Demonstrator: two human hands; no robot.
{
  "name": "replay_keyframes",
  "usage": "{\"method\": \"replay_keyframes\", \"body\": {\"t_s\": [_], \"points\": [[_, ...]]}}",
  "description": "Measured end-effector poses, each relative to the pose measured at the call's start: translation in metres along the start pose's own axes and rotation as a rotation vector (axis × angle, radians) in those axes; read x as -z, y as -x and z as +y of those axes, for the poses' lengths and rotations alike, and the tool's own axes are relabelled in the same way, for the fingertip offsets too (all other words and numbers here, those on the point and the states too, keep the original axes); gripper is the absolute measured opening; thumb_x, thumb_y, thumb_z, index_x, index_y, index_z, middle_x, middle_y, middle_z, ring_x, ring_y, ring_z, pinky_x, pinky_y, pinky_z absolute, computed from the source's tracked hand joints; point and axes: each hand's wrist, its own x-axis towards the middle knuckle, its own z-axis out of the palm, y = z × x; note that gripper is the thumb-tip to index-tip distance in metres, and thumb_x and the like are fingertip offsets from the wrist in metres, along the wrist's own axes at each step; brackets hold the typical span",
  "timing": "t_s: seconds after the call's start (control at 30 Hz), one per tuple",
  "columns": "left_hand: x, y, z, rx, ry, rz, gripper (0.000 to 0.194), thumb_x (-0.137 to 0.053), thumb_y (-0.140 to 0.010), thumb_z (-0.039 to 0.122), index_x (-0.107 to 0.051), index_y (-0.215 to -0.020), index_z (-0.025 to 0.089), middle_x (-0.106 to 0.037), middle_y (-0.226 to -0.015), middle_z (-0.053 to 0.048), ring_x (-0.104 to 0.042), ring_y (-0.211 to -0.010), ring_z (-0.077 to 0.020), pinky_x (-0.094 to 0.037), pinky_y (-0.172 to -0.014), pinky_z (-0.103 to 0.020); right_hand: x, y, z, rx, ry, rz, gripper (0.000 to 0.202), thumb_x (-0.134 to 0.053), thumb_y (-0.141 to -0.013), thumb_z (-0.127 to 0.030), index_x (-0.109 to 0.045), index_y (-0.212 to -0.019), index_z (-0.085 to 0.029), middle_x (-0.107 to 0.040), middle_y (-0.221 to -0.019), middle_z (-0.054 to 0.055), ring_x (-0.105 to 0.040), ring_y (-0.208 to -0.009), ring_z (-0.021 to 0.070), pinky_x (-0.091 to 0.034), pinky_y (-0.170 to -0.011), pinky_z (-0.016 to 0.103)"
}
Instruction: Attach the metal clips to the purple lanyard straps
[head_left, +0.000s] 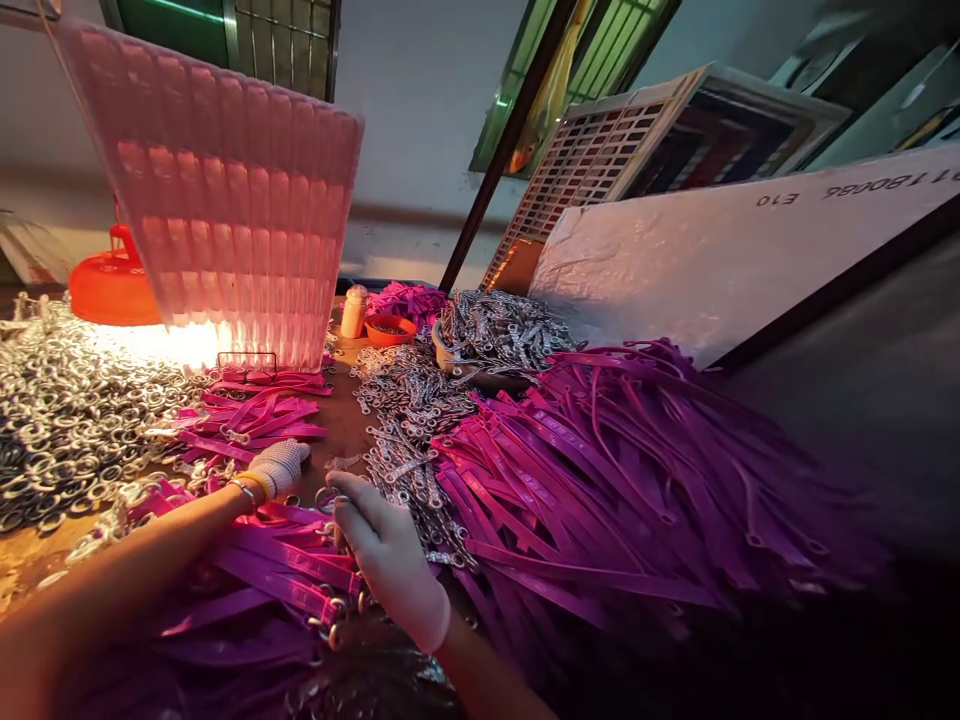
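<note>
My left hand (279,470), in a white dotted glove with a yellow band at the wrist, is closed low over a pile of magenta straps (255,420); whatever its fingers hold is hidden. Facing it, my right hand (394,565) wears a smooth white glove. Its fingertips close on a metal ring (325,498). Below both hands lies a bundle of magenta straps (285,570) with metal rings at their ends. A heap of silver metal links (405,465) spreads just beyond the right hand.
Loose metal rings (67,430) cover the table's left side beneath a lit orange lamp (116,285) and a ribbed translucent panel (240,200). A large strap pile (570,480) fills the right. Behind stand a bottle (353,312), an orange bowl (390,330) and a white board (660,250).
</note>
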Motion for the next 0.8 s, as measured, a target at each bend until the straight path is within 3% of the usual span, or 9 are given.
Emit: {"method": "replay_keyframes", "body": {"t_s": [0.1,0.23,0.3,0.37,0.5,0.57,0.67,0.73,0.8], "points": [[0.017,0.027,0.017,0.043,0.082,-0.047,0.019,-0.059,-0.079,0.029,-0.061,-0.063,0.019,-0.045,-0.046,0.001,-0.044,-0.045,-0.0137,-0.03,-0.046,-0.025,0.001,-0.009,0.004,0.104,0.229,0.016,0.031,-0.05,-0.097,-0.025,-0.065,-0.124,-0.022,-0.073,-0.093,0.004,-0.065,-0.079,0.016,-0.048,-0.073,0.025],[0.029,0.088,0.035,0.007,0.55,-0.144,0.026,-0.056,-0.081,0.037,-0.067,-0.087,0.014,-0.056,-0.06,-0.001,-0.038,-0.041,-0.008,-0.028,-0.04,-0.021,-0.005,-0.021,0.006,0.176,0.318,-0.01,0.023,-0.052,-0.097,-0.02,-0.067,-0.115,-0.021,-0.073,-0.107,0.005,-0.067,-0.097,0.017,-0.047,-0.085,0.025],[0.027,0.117,0.039,0.0,0.76,-0.119,0.027,-0.06,-0.078,0.04,-0.065,-0.085,0.014,-0.054,-0.06,0.0,-0.036,-0.042,-0.0063,-0.028,-0.04,-0.019,-0.011,-0.022,0.001,0.181,0.401,-0.044,0.021,-0.052,-0.098,-0.021,-0.067,-0.113,-0.021,-0.074,-0.105,0.004,-0.068,-0.095,0.017,-0.047,-0.082,0.024],[0.023,0.137,0.042,0.035,0.824,-0.056,0.027,-0.06,-0.077,0.042,-0.063,-0.081,0.015,-0.048,-0.056,0.003,-0.033,-0.041,-0.0057,-0.027,-0.04,-0.019,-0.018,-0.019,-0.005,0.202,0.506,-0.081,0.02,-0.053,-0.098,-0.021,-0.067,-0.113,-0.022,-0.074,-0.103,0.003,-0.068,-0.093,0.0174,-0.046,-0.079,0.024],[0.014,0.154,0.051,0.097,0.724,0.027,0.017,-0.056,-0.078,0.034,-0.058,-0.072,0.018,-0.046,-0.051,0.004,-0.035,-0.04,-0.0073,-0.028,-0.041,-0.02,-0.027,-0.008,-0.014,0.253,0.719,-0.153,0.019,-0.054,-0.097,-0.023,-0.067,-0.111,-0.023,-0.074,-0.095,0.003,-0.068,-0.085,0.0186,-0.043,-0.072,0.025],[0.011,0.155,0.055,0.037,0.51,0.069,0.016,-0.056,-0.077,0.028,-0.056,-0.065,0.018,-0.05,-0.051,0.003,-0.041,-0.045,-0.0096,-0.031,-0.045,-0.022,-0.032,-0.004,-0.012,0.274,0.83,-0.155,0.02,-0.052,-0.098,-0.024,-0.067,-0.111,-0.021,-0.073,-0.091,0.004,-0.067,-0.081,0.0192,-0.041,-0.069,0.026],[0.008,0.155,0.056,-0.118,0.221,0.127,0.012,-0.057,-0.075,0.023,-0.064,-0.068,0.017,-0.066,-0.067,-0.003,-0.054,-0.063,-0.0148,-0.042,-0.061,-0.026,-0.038,-0.001,-0.008,0.269,0.928,-0.122,0.023,-0.047,-0.099,-0.023,-0.066,-0.112,-0.019,-0.071,-0.089,0.006,-0.066,-0.079,0.0199,-0.04,-0.068,0.027],[0.007,0.156,0.053,-0.147,0.195,0.092,0.013,-0.056,-0.075,0.022,-0.068,-0.073,0.017,-0.069,-0.073,-0.004,-0.056,-0.067,-0.0162,-0.043,-0.065,-0.027,-0.039,0.001,-0.009,0.245,0.907,-0.11,0.023,-0.047,-0.1,-0.023,-0.065,-0.113,-0.019,-0.072,-0.093,0.007,-0.066,-0.083,0.0199,-0.042,-0.071,0.027],[0.007,0.159,0.05,-0.068,0.299,0.063,0.016,-0.056,-0.079,0.027,-0.067,-0.074,0.017,-0.062,-0.061,-0.001,-0.05,-0.056,-0.0137,-0.039,-0.055,-0.025,-0.036,0.003,-0.016,0.233,0.844,-0.125,0.025,-0.048,-0.1,-0.022,-0.062,-0.12,-0.019,-0.072,-0.103,0.007,-0.067,-0.092,0.0196,-0.043,-0.077,0.027]]}}
